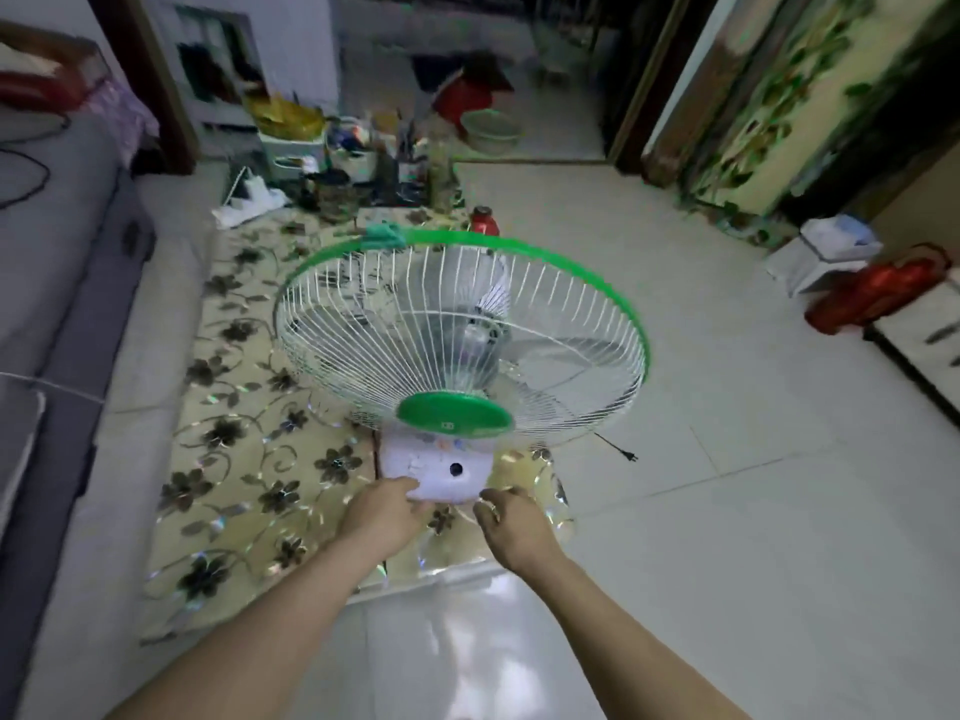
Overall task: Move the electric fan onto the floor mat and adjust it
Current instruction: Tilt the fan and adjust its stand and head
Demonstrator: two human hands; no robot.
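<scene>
On floor mat (pixel 223 449), near corner: electric fan (pixel 462 345), white base (pixel 435 472) toward hands. Left hand (pixel 382 517) fingers touching base edge; right hand (pixel 511 527) spread open, just beside.

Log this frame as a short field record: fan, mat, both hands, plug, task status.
fan: electric fan, white grille, green rim, its base on the mat's near right part
mat: floral floor mat on pale tiles
left hand: left hand touching the base's lower left corner
right hand: right hand open, just right of the base
plug: power plug loose on the tiles
status: fan on mat, adjusting
</scene>
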